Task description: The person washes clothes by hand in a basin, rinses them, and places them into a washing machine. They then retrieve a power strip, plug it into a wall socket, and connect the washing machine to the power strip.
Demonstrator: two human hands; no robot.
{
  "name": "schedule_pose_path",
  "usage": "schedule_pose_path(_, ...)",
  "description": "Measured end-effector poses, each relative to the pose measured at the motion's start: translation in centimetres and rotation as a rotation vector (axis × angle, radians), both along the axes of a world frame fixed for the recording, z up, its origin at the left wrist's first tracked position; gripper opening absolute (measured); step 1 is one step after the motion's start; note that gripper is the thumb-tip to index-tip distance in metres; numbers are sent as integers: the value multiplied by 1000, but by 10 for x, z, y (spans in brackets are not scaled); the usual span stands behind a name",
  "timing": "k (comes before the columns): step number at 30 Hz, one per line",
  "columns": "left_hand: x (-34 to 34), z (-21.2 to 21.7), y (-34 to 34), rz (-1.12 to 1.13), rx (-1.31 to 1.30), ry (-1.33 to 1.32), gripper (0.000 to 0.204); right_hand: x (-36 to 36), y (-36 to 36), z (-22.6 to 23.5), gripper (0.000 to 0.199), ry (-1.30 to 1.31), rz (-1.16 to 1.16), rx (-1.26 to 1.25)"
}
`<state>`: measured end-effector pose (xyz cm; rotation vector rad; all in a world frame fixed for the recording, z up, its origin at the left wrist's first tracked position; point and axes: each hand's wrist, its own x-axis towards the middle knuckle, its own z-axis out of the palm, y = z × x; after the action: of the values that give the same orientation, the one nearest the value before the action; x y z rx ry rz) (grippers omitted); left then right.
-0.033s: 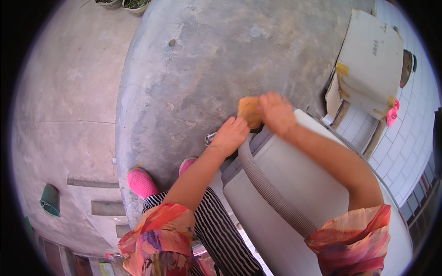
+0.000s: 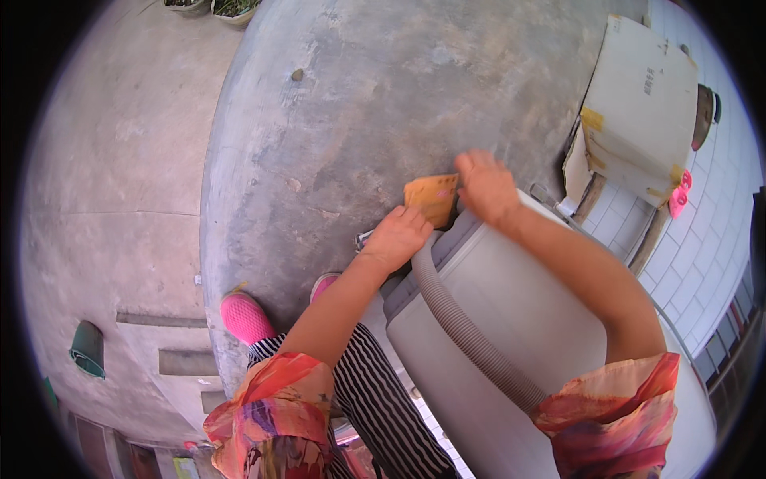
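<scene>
Right hand (image 2: 487, 188) centre frame, grip closed on right edge of orange cloth (image 2: 432, 198), pressed at top rim of grey-white machine (image 2: 527, 319). Left hand (image 2: 396, 237) just below-left of cloth, fingers curled over machine edge, touching cloth's lower side; whether its grip holds anything, cannot tell. Ribbed grey hose (image 2: 471, 335) runs diagonally down machine body. Concrete floor (image 2: 359, 104) fills upper centre. Cardboard box (image 2: 638, 104) upper right. Pink shoe (image 2: 246, 317) lower left, striped trousers (image 2: 383, 399) below.
</scene>
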<state>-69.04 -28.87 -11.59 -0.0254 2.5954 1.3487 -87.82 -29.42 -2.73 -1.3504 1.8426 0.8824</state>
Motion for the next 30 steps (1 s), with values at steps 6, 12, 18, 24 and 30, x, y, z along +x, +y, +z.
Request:
schedule_pose_path(6, -12, 11, -30, 581, -104, 150, 33, -16, 17, -27, 42, -14, 21, 41)
schedule_pose_path(12, -18, 0, 7, 563, -241, -25, 34, 13, 26, -51, 47, -25, -391, -36)
schedule_pose_path(18, -15, 19, -10, 826, 98, -277, 24, -8, 16, -39, 31, -460, -906, -272)
schedule_pose_path(24, -4, 21, -38, 1120, 558, -369, 14, 20, 15, 2, 42, -96, 159, 486)
schedule_pose_path(30, -21, 32, -12, 808, 413, -544, 18, 57, 41, 4, 51, -154, 381, 491)
